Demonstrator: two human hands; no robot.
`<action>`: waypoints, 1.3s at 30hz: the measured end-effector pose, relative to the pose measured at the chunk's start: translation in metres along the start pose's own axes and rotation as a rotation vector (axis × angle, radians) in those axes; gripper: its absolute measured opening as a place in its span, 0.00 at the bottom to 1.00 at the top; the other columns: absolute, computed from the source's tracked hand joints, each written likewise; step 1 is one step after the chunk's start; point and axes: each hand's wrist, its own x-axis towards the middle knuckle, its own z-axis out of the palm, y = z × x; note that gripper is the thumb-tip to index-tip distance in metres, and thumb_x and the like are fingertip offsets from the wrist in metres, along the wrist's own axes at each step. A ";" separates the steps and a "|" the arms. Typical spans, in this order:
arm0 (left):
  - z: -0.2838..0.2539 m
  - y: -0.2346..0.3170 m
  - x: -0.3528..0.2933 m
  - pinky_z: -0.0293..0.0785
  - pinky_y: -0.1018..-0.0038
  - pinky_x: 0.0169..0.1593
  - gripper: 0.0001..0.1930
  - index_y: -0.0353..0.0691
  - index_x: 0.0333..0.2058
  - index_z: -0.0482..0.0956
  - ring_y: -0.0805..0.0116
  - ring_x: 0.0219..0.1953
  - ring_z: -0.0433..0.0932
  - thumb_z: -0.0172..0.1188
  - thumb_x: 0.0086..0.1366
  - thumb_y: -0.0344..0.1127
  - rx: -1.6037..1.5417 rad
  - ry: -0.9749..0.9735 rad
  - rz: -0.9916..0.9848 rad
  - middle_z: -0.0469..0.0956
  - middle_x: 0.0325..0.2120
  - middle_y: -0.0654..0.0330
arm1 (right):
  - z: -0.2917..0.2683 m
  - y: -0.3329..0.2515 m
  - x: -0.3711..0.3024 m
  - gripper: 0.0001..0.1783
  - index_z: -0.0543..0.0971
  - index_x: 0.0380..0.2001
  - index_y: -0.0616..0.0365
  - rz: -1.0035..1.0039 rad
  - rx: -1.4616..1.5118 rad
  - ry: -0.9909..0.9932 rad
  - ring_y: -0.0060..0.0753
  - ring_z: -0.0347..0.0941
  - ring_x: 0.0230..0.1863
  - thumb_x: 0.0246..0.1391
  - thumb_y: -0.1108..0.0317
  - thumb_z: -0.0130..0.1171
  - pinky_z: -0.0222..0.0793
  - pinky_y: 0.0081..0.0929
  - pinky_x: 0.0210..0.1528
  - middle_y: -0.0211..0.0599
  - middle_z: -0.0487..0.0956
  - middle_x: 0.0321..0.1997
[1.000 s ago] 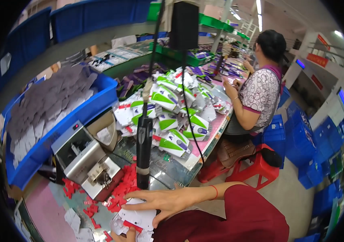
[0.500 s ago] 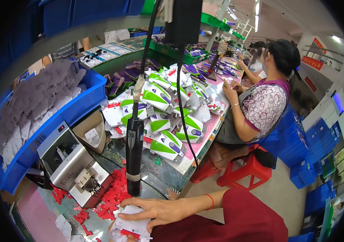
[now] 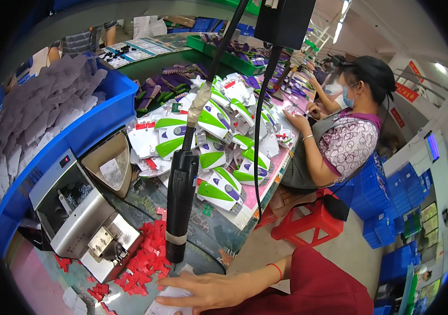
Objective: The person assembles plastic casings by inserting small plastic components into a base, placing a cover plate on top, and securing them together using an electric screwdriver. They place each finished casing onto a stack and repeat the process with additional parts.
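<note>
At the bottom edge, my right hand (image 3: 211, 291) comes in from the right, red cord at the wrist. Its fingers lie bent over a white plastic part (image 3: 169, 300) and grip it; much of the part is covered or cut off by the frame. Just above the fingers hangs a black electric screwdriver (image 3: 180, 210), bit pointing down. Whether the bit touches the part, I cannot tell. My left hand is out of sight. Left of the part lies a heap of small red plastic pieces (image 3: 148, 257), beside a silver screw feeder (image 3: 79, 218) with screws in its hopper.
Behind the screwdriver are piled white-and-green plastic housings (image 3: 216, 191). A blue bin (image 3: 106, 118) of flat white parts stands left, near a beige tray (image 3: 106, 176). A co-worker (image 3: 347, 136) sits right, by a red stool (image 3: 310, 223). A black cable (image 3: 258, 136) hangs down.
The whole view has shifted. My right hand and the white part sit lower in the picture. The fingertip below the part and its red insert have gone out of sight.
</note>
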 end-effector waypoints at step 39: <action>0.081 0.014 -0.014 0.71 0.78 0.26 0.14 0.31 0.33 0.73 0.72 0.24 0.72 0.64 0.45 0.25 0.424 -0.384 0.211 0.74 0.26 0.58 | -0.025 -0.011 -0.122 0.15 0.75 0.18 0.66 0.010 0.134 0.687 0.42 0.69 0.19 0.46 0.63 0.52 0.61 0.33 0.23 0.48 0.72 0.16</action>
